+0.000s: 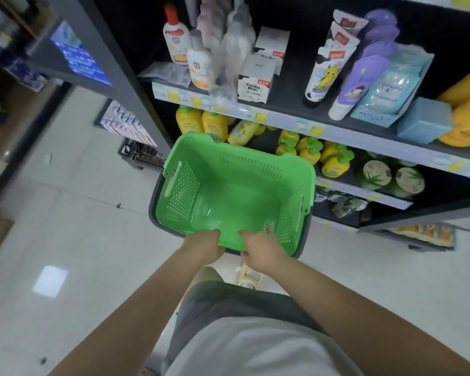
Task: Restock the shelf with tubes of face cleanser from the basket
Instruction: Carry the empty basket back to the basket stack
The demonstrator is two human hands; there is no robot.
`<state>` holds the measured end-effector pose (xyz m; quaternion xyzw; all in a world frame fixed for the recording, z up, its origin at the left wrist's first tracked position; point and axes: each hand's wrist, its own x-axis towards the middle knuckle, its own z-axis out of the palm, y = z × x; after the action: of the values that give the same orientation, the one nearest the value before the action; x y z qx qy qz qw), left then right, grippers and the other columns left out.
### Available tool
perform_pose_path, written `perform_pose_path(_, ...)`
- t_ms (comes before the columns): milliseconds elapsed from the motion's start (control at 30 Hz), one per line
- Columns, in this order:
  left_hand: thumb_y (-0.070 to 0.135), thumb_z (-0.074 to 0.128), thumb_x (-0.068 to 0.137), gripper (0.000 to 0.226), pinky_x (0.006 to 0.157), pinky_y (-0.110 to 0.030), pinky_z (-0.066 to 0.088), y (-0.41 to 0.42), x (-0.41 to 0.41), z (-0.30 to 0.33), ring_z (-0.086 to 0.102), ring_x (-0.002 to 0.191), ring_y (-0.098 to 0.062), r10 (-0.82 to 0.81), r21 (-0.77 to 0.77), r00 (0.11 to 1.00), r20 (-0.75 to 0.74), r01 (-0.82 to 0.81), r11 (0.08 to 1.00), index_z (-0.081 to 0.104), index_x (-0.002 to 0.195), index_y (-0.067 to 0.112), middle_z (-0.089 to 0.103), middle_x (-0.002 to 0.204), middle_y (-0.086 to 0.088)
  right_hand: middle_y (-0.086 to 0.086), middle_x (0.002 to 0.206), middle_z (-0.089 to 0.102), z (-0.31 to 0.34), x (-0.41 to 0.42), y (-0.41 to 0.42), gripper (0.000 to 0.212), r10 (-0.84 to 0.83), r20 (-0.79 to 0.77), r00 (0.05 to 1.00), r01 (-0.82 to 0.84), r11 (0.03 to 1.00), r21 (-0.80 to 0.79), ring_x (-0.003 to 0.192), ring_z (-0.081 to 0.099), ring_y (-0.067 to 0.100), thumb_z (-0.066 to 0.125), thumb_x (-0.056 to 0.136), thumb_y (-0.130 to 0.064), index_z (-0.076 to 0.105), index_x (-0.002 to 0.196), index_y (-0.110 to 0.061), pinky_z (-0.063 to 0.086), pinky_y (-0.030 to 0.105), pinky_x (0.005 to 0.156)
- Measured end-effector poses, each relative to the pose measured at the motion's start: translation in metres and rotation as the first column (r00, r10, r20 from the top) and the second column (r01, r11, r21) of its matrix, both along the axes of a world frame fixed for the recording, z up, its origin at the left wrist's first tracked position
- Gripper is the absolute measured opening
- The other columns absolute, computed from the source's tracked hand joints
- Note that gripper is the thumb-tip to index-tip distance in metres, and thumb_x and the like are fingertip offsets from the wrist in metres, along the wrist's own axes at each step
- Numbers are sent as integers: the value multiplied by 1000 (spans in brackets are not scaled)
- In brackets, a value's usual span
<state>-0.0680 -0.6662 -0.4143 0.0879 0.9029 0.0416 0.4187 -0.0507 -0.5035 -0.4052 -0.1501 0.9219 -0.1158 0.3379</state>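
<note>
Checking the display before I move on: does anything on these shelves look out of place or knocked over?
One yellow bottle on the lower shelf lies tipped on its side while its neighbours stand upright. The green plastic basket looks empty.

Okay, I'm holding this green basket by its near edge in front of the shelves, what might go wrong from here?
1. Both hands, left and right, grip only the near rim of the basket, so its far end could tip down or slip.
2. That far end sits close to the yellow bottles on the lower shelf; swinging it forward may knock them over.
3. The basket looks empty, so there may be no tubes left to restock.
</note>
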Motion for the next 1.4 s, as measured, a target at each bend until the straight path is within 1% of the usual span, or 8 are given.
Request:
perform_pose_path(300, 27, 50, 83, 33, 78, -36, 44, -5, 6, 2, 54, 99, -26, -193, -70, 975, -114, 186, 980, 58, 112, 13, 57, 108, -6, 8, 95, 64, -4, 9, -3, 29, 56, 26, 998, -58, 997, 56, 95, 60, 27, 50, 87, -21, 52, 113, -10, 25, 49, 109)
perform_pose_path(367, 20, 47, 80, 28, 73, -34, 44, -7, 3, 8, 55, 90, -25, -195, -46, 965, -174, 190, 981, 63, 102, 11, 58, 100, -6, 7, 91, 59, -4, 11, -3, 23, 32, 18, 999, -33, 997, 65, 92, 60, 28, 50, 88, -22, 54, 107, -10, 41, 38, 91)
perform_pose_path(433, 16, 46, 79, 27, 69, -34, 47, -10, -2, 15, 57, 81, -25, -156, 14, 964, -215, 163, 987, 66, 95, 10, 58, 92, -6, 4, 84, 50, -2, 11, -1, 21, -37, 14, 999, 36, 997, 64, 83, 58, 27, 50, 88, -23, 56, 102, -9, 41, 30, 68)
perform_pose_path(667, 16, 49, 77, 22, 60, -29, 41, -31, -33, 50, 57, 77, -26, -30, 222, 948, -316, 105, 969, 66, 90, 16, 60, 86, -4, -5, 61, 45, 30, -9, -2, 19, -190, -141, 972, 204, 974, 95, 63, 53, 20, 52, 87, -37, 50, 76, -21, 40, 26, 57)
perform_pose_path(900, 14, 51, 73, 12, 56, -28, 38, -67, -99, 66, 57, 73, -28, -44, 167, 956, -289, 95, 981, 58, 81, 19, 61, 78, -5, -8, 58, 40, 60, -43, 2, 30, -325, -268, 907, 367, 922, 126, 67, 50, 19, 56, 85, -33, 39, 62, -24, 36, 32, 79)
perform_pose_path(1133, 19, 56, 76, 5, 51, -29, 38, -80, -138, 78, 56, 61, -22, -114, 186, 966, -231, 159, 970, 54, 73, 17, 56, 65, -4, -5, 66, 47, 70, -68, 3, 14, -480, -361, 799, 554, 822, 133, 78, 51, 22, 60, 79, -25, 49, 73, -19, 33, 40, 97)
perform_pose_path(1267, 48, 62, 80, 31, 51, -27, 36, -76, -148, 76, 52, 62, -18, -214, 104, 917, -337, 262, 960, 47, 70, 24, 49, 64, 5, -4, 67, 49, 70, -80, 4, 16, -527, -341, 779, 596, 792, 137, 74, 50, 23, 61, 79, -23, 47, 70, -20, 35, 36, 89)
perform_pose_path(1400, 49, 59, 84, 29, 49, -26, 36, -67, -159, 79, 54, 63, -15, -230, 95, 889, -396, 289, 953, 49, 72, 24, 51, 65, 7, -3, 66, 51, 80, -90, 10, 14, -588, -296, 753, 640, 758, 123, 70, 51, 23, 62, 80, -27, 53, 73, -20, 34, 35, 85)
